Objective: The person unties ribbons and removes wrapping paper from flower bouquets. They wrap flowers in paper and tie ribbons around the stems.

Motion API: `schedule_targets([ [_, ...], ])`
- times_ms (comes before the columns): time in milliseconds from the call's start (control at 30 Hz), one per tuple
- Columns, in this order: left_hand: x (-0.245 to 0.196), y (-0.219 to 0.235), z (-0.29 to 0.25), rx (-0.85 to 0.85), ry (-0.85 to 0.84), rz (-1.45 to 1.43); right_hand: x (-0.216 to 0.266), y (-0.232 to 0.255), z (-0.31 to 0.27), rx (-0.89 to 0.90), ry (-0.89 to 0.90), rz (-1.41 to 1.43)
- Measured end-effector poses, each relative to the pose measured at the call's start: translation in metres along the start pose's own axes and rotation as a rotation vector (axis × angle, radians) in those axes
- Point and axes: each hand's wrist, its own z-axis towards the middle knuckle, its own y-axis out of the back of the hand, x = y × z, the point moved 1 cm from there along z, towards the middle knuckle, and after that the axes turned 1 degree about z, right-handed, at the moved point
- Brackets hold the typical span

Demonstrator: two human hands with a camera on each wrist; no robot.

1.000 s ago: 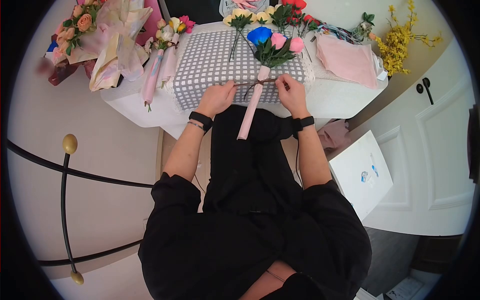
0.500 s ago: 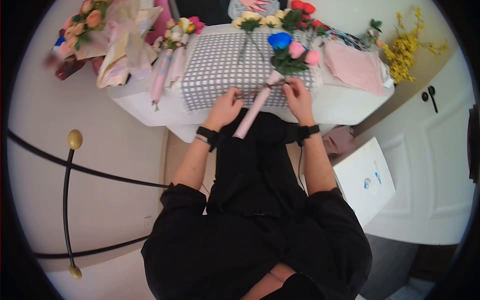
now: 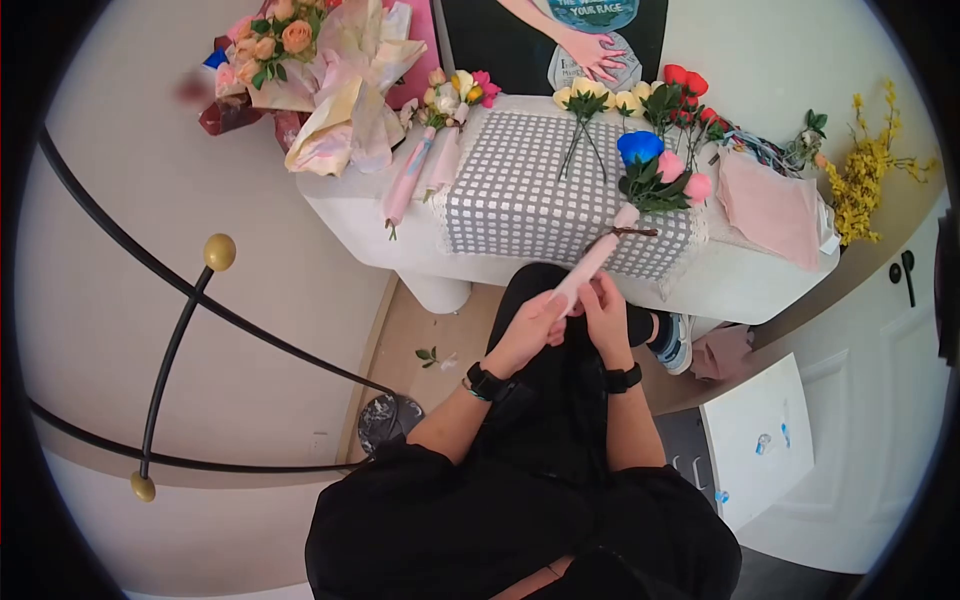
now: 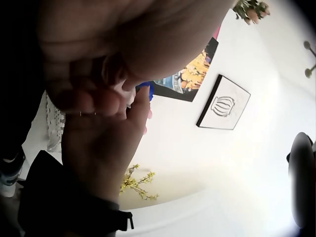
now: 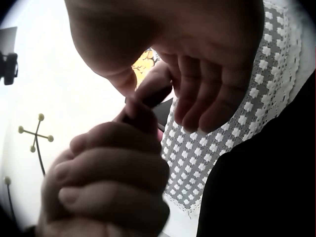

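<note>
A small bouquet with a blue rose [image 3: 640, 148], pink flowers [image 3: 682, 178] and green leaves lies slanted over the table's front edge. Pink paper wraps its handle [image 3: 592, 262], and a brown ribbon [image 3: 634, 232] is around it just below the blooms. My left hand [image 3: 537, 328] grips the lower end of the handle, fingers curled round it. Beside it my right hand [image 3: 603, 318] pinches the same end between thumb and fingers. In the right wrist view the left hand's fingers [image 5: 118, 163] are tightly curled; the hands mostly hide the handle there.
Yellow roses [image 3: 585, 97] and red roses [image 3: 688, 82] lie at the back of the checked cloth [image 3: 520, 190]. Wrapped bouquets [image 3: 408, 185] are at the left. Pink sheets [image 3: 768, 205] and yellow blossoms [image 3: 862, 190] are at the right. A bin [image 3: 390, 422] stands on the floor.
Both hands have left the ribbon and moved down to the handle's lower end. The ribbon stays around the handle. The head view has shifted, showing more wall and floor.
</note>
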Motion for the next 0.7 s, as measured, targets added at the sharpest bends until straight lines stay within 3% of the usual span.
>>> schedule_targets([
  [100,-0.026,0.014,-0.002,-0.175,-0.175,-0.062,0.013,0.001,-0.006,0.019,0.003,0.064],
  [267,-0.091,0.04,0.011,-0.241,-0.431,0.172,0.011,-0.007,-0.016,0.001,-0.07,0.012],
  [367,-0.131,0.053,0.017,-0.185,-0.466,0.271,0.006,-0.011,-0.019,0.055,-0.087,-0.042],
  [433,-0.151,0.071,0.022,-0.14,-0.379,0.543,0.006,-0.011,-0.018,0.071,-0.085,-0.044],
  [467,-0.155,0.079,0.018,-0.138,-0.375,0.541,0.005,-0.012,-0.018,0.09,-0.086,-0.045],
  [567,-0.156,0.095,0.011,-0.019,0.03,0.401,0.001,-0.011,-0.019,0.122,-0.105,-0.073],
  [700,-0.115,0.094,-0.004,0.087,0.238,0.265,-0.006,-0.014,-0.02,0.136,-0.165,-0.062],
])
